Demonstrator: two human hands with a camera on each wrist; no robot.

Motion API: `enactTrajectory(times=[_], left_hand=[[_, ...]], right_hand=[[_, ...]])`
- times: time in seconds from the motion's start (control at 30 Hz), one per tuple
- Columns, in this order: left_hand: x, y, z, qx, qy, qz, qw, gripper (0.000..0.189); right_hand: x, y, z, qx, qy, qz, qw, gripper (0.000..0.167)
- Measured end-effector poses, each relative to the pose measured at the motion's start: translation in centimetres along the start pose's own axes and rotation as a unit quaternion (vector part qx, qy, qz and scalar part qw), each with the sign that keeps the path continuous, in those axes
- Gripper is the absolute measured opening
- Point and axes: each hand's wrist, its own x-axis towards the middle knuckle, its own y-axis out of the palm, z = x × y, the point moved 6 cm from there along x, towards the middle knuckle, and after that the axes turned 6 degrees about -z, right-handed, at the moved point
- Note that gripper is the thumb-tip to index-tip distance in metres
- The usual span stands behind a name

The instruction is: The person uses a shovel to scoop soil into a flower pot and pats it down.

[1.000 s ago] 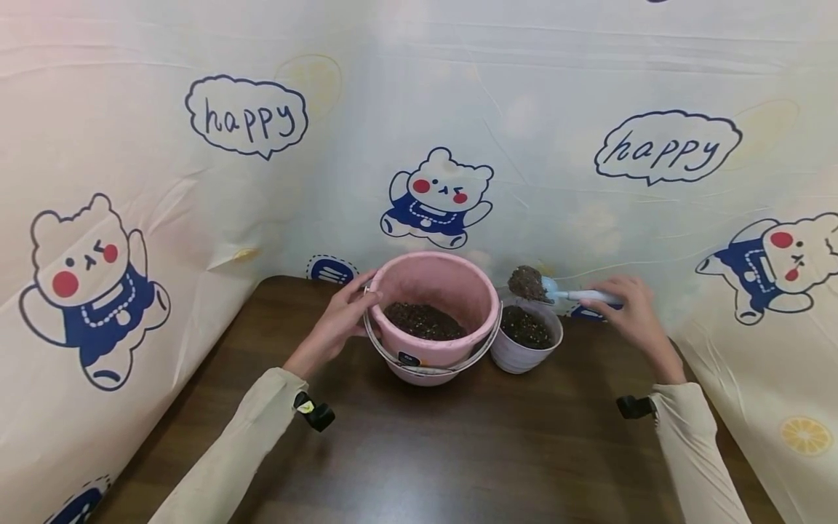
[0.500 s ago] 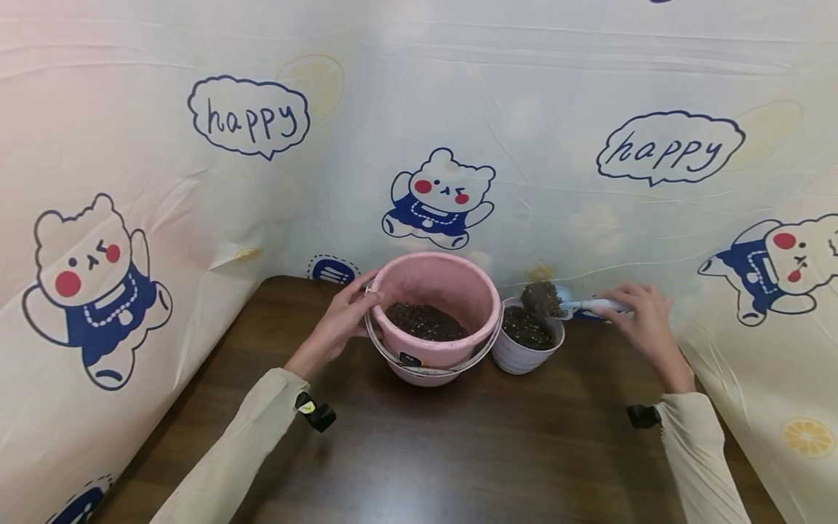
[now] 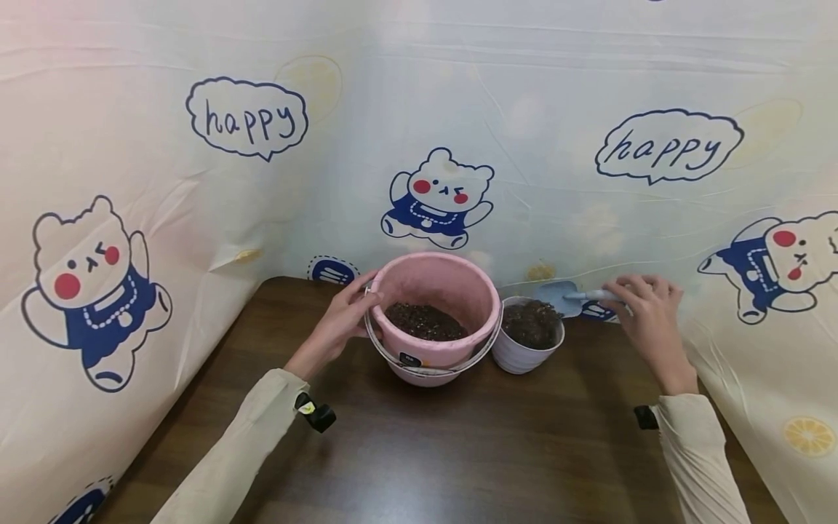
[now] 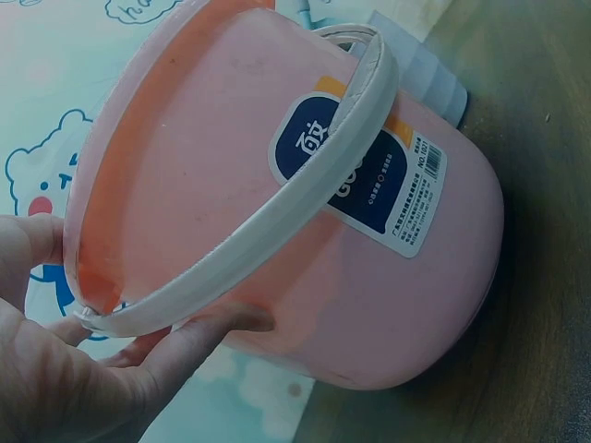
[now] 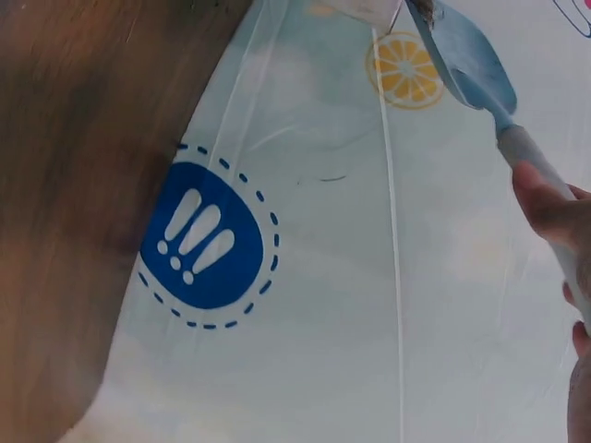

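Observation:
At the left side of the pink bucket [image 3: 452, 287], my left hand [image 3: 340, 313] grips the rim by the handle's joint. Dark soil [image 3: 425, 322] covers the bucket's bottom. In the left wrist view, fingers of the left hand [image 4: 83, 378] lie on both sides of the wall of the bucket [image 4: 203, 138]. A white flower pot [image 3: 520, 359] stands close on its right, with soil [image 3: 533, 324] heaped inside. My right hand [image 3: 651, 320] holds the handle of a light blue trowel [image 3: 558, 297], its blade tilted at the pot's far right rim. Mostly bare blade shows in the right wrist view.
The bucket's white handle [image 4: 268, 231] hangs down across its front. Bucket and pot stand near the back of a dark wooden table [image 3: 419, 451]. A printed cloth [image 3: 543, 109] with cartoon bears rises behind and at both sides.
The trowel moved right and tipped, and its clump of soil dropped into the pot, where the soil now stands higher. My right hand shifted slightly right. The left hand and bucket stayed put.

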Motion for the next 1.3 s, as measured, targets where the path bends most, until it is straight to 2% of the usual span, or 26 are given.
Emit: enactTrajectory(times=[0.23,0.53,0.7,0.83,1.03,1.17,1.3], left_hand=[[-0.1,0.1,-0.1,-0.004,0.003,0.002,1.0000,0.066],[0.0,0.0,-0.2,-0.003,0.005,-0.002,1.0000,0.066],[0.0,0.1,-0.1,-0.001,-0.001,-0.004,1.0000,0.065],[-0.1,0.2,-0.2,-0.002,0.000,-0.004,1.0000,0.066],[0.0,0.1,-0.1,-0.005,-0.002,-0.004,1.0000,0.066],[0.0,0.2,-0.1,-0.004,-0.001,-0.002,1.0000,0.066],[0.0,0.2,-0.1,-0.007,0.000,-0.001,1.0000,0.066]], right_hand=[[0.3,-0.5,0.5,-0.033,-0.027,-0.041,0.9982,0.021],[0.0,-0.4,0.3,-0.056,-0.008,-0.018,0.9982,0.024],[0.5,-0.2,0.8,-0.040,0.003,-0.055,0.9977,0.028],[1.3,0.1,1.8,-0.014,0.020,-0.080,0.9965,0.028],[2.6,0.9,3.7,0.004,0.041,-0.088,0.9952,0.027],[3.6,1.7,5.4,0.018,0.039,-0.086,0.9954,0.027],[4.6,2.6,7.7,0.035,0.024,-0.065,0.9970,0.026]])
